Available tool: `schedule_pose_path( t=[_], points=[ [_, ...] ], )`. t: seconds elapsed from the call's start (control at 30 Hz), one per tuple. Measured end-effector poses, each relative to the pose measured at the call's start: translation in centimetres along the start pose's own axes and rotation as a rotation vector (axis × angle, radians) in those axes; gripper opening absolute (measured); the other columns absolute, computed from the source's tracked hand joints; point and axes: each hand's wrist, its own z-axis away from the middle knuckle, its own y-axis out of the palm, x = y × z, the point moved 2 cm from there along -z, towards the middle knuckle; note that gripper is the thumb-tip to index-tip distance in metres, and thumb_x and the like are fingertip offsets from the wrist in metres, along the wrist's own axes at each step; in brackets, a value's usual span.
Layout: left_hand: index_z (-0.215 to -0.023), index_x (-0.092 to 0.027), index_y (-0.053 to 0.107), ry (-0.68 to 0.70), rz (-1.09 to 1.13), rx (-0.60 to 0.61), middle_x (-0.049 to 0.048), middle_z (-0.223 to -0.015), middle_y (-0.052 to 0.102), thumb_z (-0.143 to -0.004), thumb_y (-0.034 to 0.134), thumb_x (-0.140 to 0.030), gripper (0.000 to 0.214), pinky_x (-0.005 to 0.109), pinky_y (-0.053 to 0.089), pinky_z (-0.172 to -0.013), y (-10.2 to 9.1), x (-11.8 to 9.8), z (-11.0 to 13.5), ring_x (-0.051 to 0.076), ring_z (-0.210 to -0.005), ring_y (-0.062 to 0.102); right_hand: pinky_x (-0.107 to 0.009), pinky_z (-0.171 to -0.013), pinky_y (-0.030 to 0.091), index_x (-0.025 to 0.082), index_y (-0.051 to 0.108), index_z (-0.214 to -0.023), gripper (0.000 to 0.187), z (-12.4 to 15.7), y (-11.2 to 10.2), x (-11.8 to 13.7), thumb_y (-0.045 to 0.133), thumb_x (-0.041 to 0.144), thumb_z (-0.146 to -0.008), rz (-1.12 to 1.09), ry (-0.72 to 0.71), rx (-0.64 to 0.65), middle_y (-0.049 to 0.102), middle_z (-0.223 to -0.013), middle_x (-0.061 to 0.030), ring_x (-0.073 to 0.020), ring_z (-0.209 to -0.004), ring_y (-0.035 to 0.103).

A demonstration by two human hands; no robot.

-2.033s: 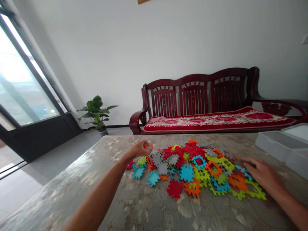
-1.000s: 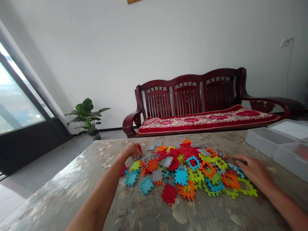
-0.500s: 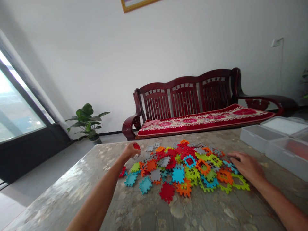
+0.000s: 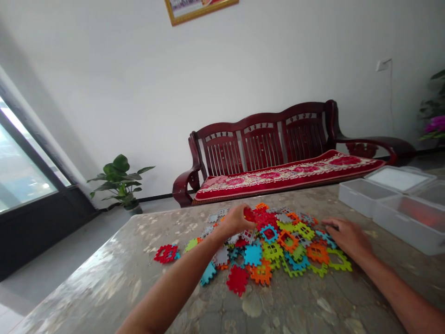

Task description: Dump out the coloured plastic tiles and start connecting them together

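A heap of flat plastic interlocking tiles [image 4: 271, 241] in red, orange, green, blue and grey lies on a marbled table [image 4: 114, 283]. My left hand [image 4: 237, 219] reaches over the heap's far left part, fingers curled onto a red tile [image 4: 249, 214]. My right hand [image 4: 346, 235] rests palm down at the heap's right edge, fingers spread over the tiles. One red open-frame tile [image 4: 166, 253] lies apart at the left.
Clear plastic bins [image 4: 389, 204] and a lid stand at the table's right. Beyond the table are a dark wooden bench [image 4: 264, 148] with a red cushion, a potted plant [image 4: 120, 183] and a large window on the left.
My left hand moved from the heap's left edge rightwards to the red tiles at the back. A red open-frame tile now lies apart at the left. The camera view turned right.
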Motion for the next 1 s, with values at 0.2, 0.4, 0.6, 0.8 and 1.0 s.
schedule_pose_path(
  t=[0.2,0.4,0.6,0.8,1.0],
  points=[
    [-0.121,-0.018,0.067,0.020,-0.017,0.122,0.0077,-0.110,0.073,-0.077,0.069,-0.041,0.049,0.027,0.053,-0.076,-2.3,1.9,-1.9,0.019,-0.092,0.069,-0.044,-0.092,0.052,0.025,0.077,-0.097,0.033,0.0,-0.1,0.3,0.048,0.030,-0.081,-0.003,-0.006,0.010,0.075,-0.111,-0.0061,-0.0289,-0.102,0.068],
    [-0.116,-0.021,0.069,-0.058,-0.298,0.045,0.0076,-0.122,0.068,-0.070,0.070,-0.016,0.046,0.038,0.043,-0.105,-6.4,8.0,-4.1,0.027,-0.121,0.057,-0.043,-0.091,0.052,0.025,0.076,-0.099,0.034,0.1,-0.2,0.7,0.047,0.030,-0.082,0.015,0.017,0.019,0.074,-0.112,-0.0059,-0.0285,-0.104,0.067],
    [-0.121,-0.028,0.064,-0.262,-0.583,0.163,0.0031,-0.120,0.065,-0.061,0.078,-0.015,0.062,0.034,0.052,-0.090,-6.6,12.7,-4.5,0.025,-0.102,0.066,-0.043,-0.092,0.051,0.027,0.077,-0.099,0.033,0.2,-0.2,0.7,0.048,0.030,-0.083,0.034,0.024,0.013,0.073,-0.115,-0.0049,-0.0284,-0.107,0.066],
    [-0.127,-0.024,0.058,-0.309,-0.687,0.208,0.0064,-0.124,0.061,-0.079,0.076,-0.025,0.051,0.039,0.052,-0.093,-6.3,13.4,-4.3,0.023,-0.105,0.064,-0.044,-0.092,0.051,0.027,0.077,-0.098,0.033,0.1,-0.2,0.9,0.048,0.028,-0.083,0.016,0.031,0.027,0.073,-0.116,-0.0049,-0.0281,-0.106,0.067],
    [-0.126,-0.018,0.058,-0.307,-0.680,0.171,0.0096,-0.127,0.060,-0.095,0.060,-0.036,0.036,0.044,0.055,-0.089,-6.2,13.6,-3.9,0.023,-0.107,0.063,-0.045,-0.093,0.051,0.027,0.077,-0.097,0.032,0.1,-0.3,1.1,0.049,0.028,-0.082,0.010,0.034,0.018,0.073,-0.115,-0.0054,-0.0293,-0.106,0.067]
  ],
)
